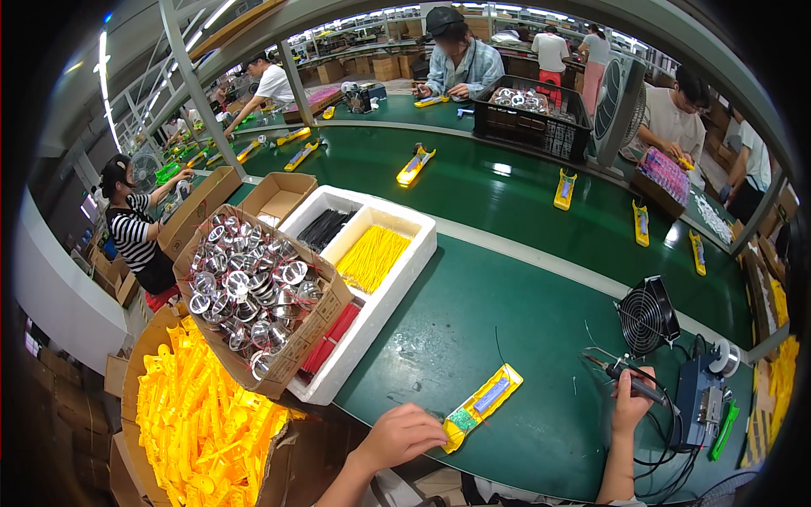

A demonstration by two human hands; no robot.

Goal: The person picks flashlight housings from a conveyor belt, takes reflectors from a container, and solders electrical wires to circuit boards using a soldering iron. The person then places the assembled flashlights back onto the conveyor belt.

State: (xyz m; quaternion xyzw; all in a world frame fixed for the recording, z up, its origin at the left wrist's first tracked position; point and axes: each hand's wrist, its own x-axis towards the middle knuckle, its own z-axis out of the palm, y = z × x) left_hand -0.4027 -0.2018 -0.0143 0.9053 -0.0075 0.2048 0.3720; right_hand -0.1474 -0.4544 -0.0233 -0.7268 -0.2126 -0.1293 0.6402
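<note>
Left hand (405, 435): fingertips are touching the near end of the case (503, 382); whether it is being gripped cannot be told.
Right hand (631, 404): being closed around the iron (650, 391).
Case: being supported on the bench (410, 336), between the hands.
Soldering, presumably: best done while the board (463, 420) is being steadied and the battery (492, 395) avoided.

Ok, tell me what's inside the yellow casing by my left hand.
Inside the yellow casing lie a long blue piece and, nearer your left hand, a green board. Whatever is underneath those two is covered and cannot be seen.
</note>
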